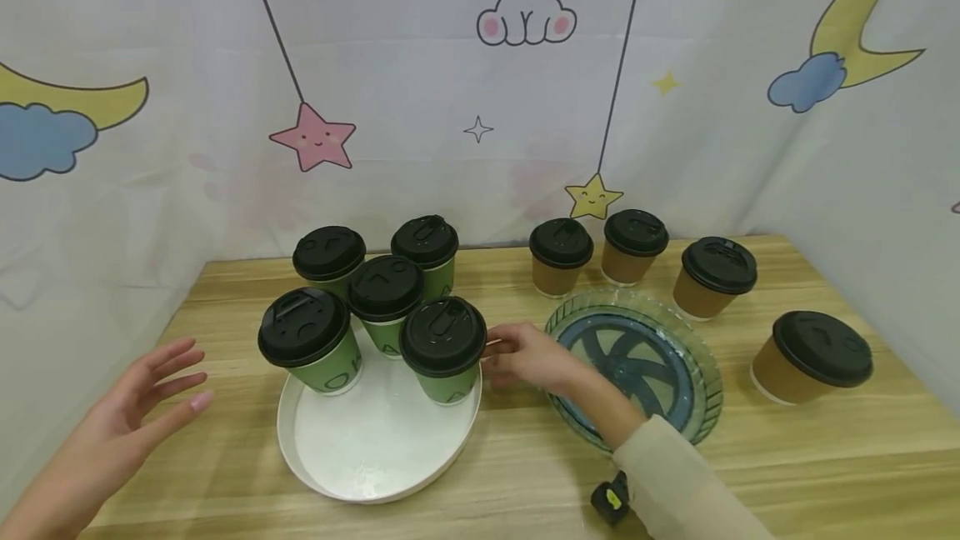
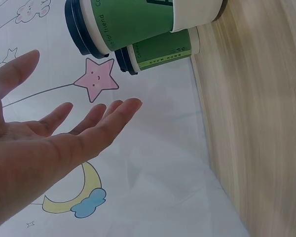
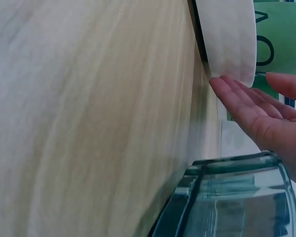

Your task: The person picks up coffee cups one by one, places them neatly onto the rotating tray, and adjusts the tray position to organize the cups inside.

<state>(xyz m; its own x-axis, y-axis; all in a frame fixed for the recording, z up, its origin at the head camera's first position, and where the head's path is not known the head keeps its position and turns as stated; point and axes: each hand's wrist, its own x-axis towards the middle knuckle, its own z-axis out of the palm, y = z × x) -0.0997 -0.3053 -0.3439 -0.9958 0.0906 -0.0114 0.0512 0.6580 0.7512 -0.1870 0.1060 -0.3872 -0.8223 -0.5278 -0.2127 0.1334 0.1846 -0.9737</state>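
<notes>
A round white tray point(image 1: 367, 461) holds several green paper cups point(image 1: 341, 367) with black lids, grouped toward its back half. My right hand point(image 1: 534, 357) is at the tray's right side, beside the front right cup point(image 1: 444, 388). In the right wrist view its extended fingertips point(image 3: 222, 86) meet the low part of the tray's white wall point(image 3: 229, 42). To the left of the tray, my left hand point(image 1: 123, 419) hovers apart from it, fingers spread and holding nothing. In the left wrist view the palm point(image 2: 44, 153) lies below the green cups point(image 2: 138, 22).
A ribbed clear glass dish point(image 1: 708, 386) sits under my right forearm. Several brown cups point(image 1: 787, 369) with black lids curve around its back and right. A small black object point(image 1: 609, 504) lies by the right sleeve. A printed white curtain point(image 1: 420, 107) hangs behind the wooden table point(image 1: 525, 482).
</notes>
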